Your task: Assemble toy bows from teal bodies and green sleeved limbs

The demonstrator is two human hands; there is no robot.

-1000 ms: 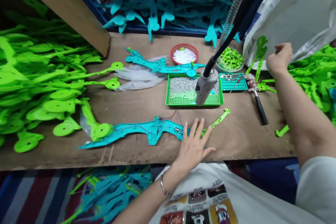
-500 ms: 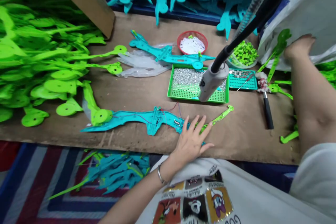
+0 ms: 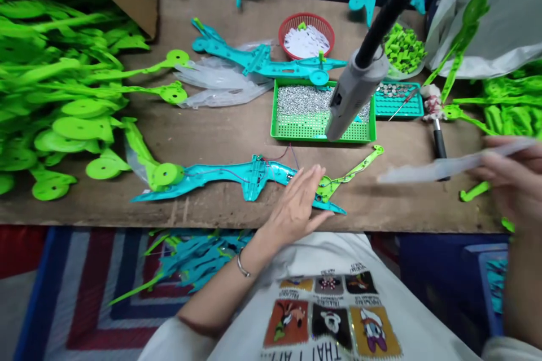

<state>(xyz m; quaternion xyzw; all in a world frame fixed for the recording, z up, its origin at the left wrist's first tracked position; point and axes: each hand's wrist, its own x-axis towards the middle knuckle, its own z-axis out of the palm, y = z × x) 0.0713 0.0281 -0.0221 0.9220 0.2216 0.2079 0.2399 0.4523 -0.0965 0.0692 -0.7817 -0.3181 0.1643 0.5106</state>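
Note:
My left hand (image 3: pixel 294 206) lies on the right part of a blue bow-shaped plastic shell (image 3: pixel 215 172), its fingers stretched out and close together. Thin red and blue wires run along the shell's open inside. Beside my fingertips, a green plastic limb (image 3: pixel 339 183) rests over the shell's right end, angled up to the right. Another green limb (image 3: pixel 167 175) sits across the left end. At the right edge, my right hand (image 3: pixel 514 177), blurred by motion, grips a long translucent whitish plastic strip (image 3: pixel 440 169) that points left above the table.
A green tray (image 3: pixel 292 130) of small metal screws stands behind the shell, under a hanging power screwdriver (image 3: pixel 355 90). Nearby are a red basket (image 3: pixel 330 28) of white pieces, a teal tray (image 3: pixel 417 113) and a second blue shell (image 3: pixel 232 56). Green parts (image 3: pixel 63 96) pile at left.
My right hand has come back from the white sack at right with the translucent strip in it. My left hand stays on the shell, its fingers now closer together and turned.

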